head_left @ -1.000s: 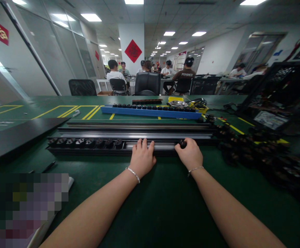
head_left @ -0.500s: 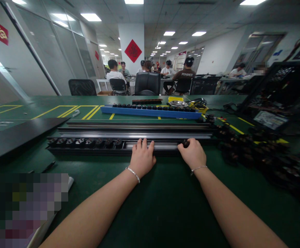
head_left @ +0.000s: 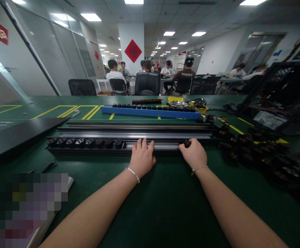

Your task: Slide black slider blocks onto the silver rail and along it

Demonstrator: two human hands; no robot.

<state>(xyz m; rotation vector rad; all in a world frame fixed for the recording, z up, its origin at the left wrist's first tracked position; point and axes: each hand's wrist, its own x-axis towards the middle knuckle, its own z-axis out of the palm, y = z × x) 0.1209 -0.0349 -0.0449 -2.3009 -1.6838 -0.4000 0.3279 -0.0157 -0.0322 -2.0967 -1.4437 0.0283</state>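
A long black metal channel (head_left: 162, 151) with a bright inner floor lies across the bench in front of me. Several black socket modules (head_left: 98, 143) sit in a row in its left part. My left hand (head_left: 142, 156) rests palm down on the channel, fingers spread over the bare section right of that row, holding nothing. At the channel's right part, my right hand (head_left: 195, 154) pinches one small black socket module (head_left: 187, 143) between thumb and fingers. The fingers hide part of this module, and I cannot tell how deep it sits.
More metal channels (head_left: 139, 135) lie just behind. Farther back, a blue channel (head_left: 150, 112) holds a row of black modules. A dark heap of loose modules (head_left: 266, 158) spreads at right, near a dark open case (head_left: 271, 93). A black panel (head_left: 23, 137) lies left. Several people sit beyond.
My right hand has shifted slightly to the right with the socket module in its pinch. The left hand stays in place on the channel.
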